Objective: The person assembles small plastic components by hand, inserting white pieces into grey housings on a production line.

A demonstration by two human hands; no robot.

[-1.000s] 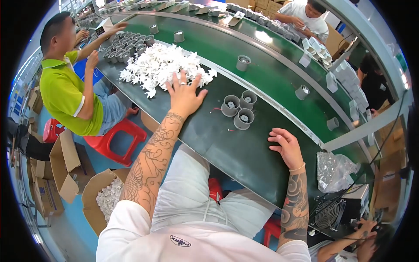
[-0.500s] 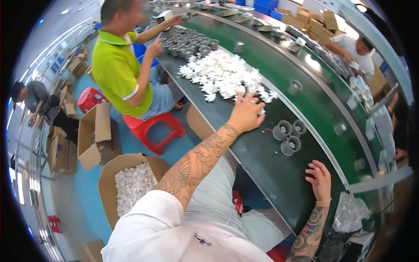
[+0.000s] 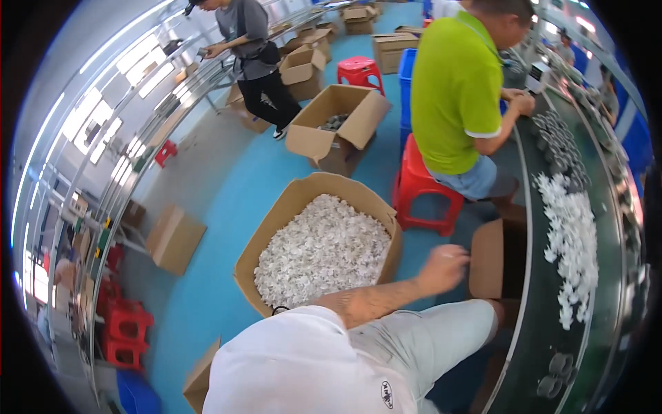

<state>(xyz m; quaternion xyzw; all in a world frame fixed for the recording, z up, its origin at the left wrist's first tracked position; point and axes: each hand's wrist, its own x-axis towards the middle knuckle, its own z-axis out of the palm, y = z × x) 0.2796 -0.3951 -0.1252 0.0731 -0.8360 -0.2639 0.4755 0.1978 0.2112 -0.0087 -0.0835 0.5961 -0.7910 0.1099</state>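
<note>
My left hand (image 3: 443, 268) is off the bench, over my thigh and between two cardboard boxes. It is smeared by motion; the fingers look curled, but whether anything is in them does not show. Left of it stands a large open carton (image 3: 390, 259) filled with small white plastic parts (image 3: 321, 252). Right of it, beside the bench, is another brown carton (image 3: 487, 261) with a dark inside. A pile of white parts (image 3: 571, 241) lies on the dark green bench (image 3: 534, 321). Grey cup-shaped parts (image 3: 556, 372) stand at its near end. My right hand is out of view.
A person in a lime shirt (image 3: 455, 90) sits on a red stool (image 3: 426, 190) at the bench, near more grey cups (image 3: 558, 148). Behind are an open carton (image 3: 334, 138) and a standing person in grey (image 3: 248, 34). Red stools (image 3: 127, 328) stand at the lower left.
My view has swung left and down toward the floor cartons. My left hand has left the white pile and come off the bench. The right hand has gone out of view.
</note>
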